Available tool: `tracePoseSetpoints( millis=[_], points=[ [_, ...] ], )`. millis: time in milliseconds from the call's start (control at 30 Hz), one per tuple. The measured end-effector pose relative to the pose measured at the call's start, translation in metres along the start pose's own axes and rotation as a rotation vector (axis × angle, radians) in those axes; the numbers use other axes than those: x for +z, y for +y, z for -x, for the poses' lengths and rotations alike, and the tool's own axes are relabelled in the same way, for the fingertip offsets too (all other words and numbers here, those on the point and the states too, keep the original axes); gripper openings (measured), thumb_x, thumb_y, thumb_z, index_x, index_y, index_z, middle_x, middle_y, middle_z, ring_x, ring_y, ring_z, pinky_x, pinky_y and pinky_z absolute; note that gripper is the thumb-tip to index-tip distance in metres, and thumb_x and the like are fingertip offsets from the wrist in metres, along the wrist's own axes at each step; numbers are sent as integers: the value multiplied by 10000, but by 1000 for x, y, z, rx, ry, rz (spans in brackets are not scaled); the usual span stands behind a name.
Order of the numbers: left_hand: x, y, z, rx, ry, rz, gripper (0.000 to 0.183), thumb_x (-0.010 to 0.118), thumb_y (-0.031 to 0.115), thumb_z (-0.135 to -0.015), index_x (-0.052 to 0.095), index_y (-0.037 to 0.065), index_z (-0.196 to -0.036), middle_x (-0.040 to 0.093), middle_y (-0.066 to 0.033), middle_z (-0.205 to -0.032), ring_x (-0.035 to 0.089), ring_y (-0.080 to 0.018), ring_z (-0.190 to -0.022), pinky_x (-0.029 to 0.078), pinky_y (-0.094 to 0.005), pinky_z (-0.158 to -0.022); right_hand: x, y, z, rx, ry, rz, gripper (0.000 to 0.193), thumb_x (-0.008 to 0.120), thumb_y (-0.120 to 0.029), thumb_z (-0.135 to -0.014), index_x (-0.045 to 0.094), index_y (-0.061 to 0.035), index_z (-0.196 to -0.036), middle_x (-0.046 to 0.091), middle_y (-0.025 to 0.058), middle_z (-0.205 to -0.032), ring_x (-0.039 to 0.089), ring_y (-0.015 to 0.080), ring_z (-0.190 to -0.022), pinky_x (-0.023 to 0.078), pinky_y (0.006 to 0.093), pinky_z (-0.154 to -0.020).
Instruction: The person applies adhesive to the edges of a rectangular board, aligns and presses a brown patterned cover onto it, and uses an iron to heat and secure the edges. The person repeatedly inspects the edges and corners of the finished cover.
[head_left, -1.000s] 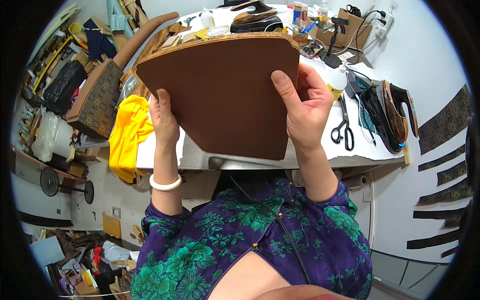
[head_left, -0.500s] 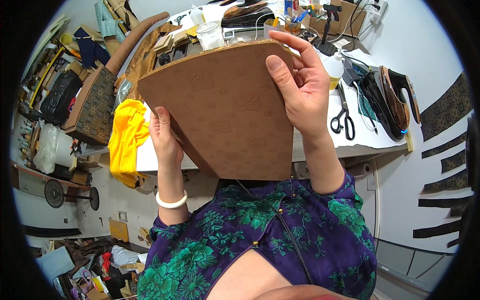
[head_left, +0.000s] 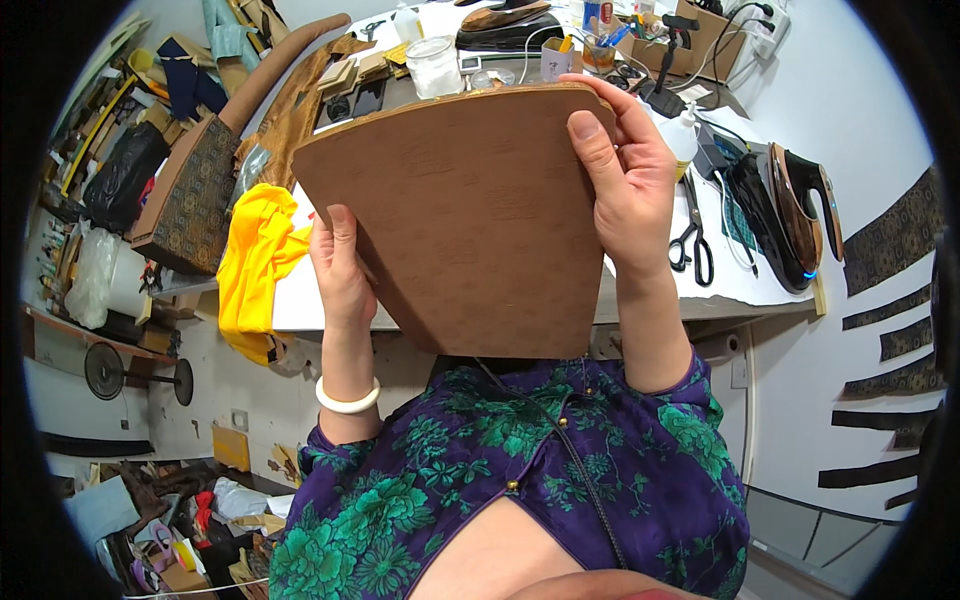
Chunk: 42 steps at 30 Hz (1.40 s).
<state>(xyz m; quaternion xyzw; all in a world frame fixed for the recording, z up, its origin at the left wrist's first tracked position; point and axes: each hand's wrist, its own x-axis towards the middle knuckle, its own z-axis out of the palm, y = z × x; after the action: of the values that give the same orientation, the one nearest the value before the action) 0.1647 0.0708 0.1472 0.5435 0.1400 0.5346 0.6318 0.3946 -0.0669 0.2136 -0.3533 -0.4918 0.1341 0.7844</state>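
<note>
Beyond the held brown panel (head_left: 465, 220), a clear jar (head_left: 434, 70), whitish inside

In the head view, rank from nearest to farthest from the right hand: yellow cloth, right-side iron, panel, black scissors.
1. Panel: held by the right hand.
2. Black scissors: right of the hand.
3. Right-side iron: farther right.
4. Yellow cloth: far left, beyond the panel.

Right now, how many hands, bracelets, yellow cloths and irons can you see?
Hands: 2 (left hand and right hand, both holding the brown panel)
Bracelets: 1 (white bracelet)
Yellow cloths: 1 (yellow cloth, at the left)
Irons: 2 (back iron, right iron)
Total: 6
</note>
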Motion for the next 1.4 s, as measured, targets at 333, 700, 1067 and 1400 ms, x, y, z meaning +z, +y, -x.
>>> tracePoseSetpoints(
  millis=[333,700,1067,1400],
  points=[
    [56,25,16,181,51,-305,326,599,281,-1022,571,-12,-1161,666,-53,-1047,597,-91,-946,488,-248,-818,-36,38,0,182,93,-26,323,536,-248,-1050,579,-33,-1287,635,47,-1164,572,102,-1068,446,256,-955],
    [73,65,11,281,-14,-623,259,633,244,-988,540,4,-958,613,-132,-677,598,-228,-580,444,-333,-543,-39,51,15,158,160,-319,324,465,-256,-1069,524,-26,-1291,619,99,-1201,579,180,-1114,458,316,-976],
    [82,106,-13,572,-382,-1351,276,728,260,-884,576,56,-992,647,-158,-727,645,-371,-659,485,-424,-550,-14,13,14,-87,-71,220,401,618,-137,-954,513,20,-1309,603,158,-1276,541,230,-1245,365,372,-1107],
    [96,57,-20,540,-651,-1434,290,696,297,-901,549,63,-989,650,-138,-741,662,-350,-675,489,-425,-551,-10,31,41,227,-67,-122,286,629,-204,-995,581,-7,-1196,659,44,-1074,593,96,-1000,466,244,-891]
  ],
)
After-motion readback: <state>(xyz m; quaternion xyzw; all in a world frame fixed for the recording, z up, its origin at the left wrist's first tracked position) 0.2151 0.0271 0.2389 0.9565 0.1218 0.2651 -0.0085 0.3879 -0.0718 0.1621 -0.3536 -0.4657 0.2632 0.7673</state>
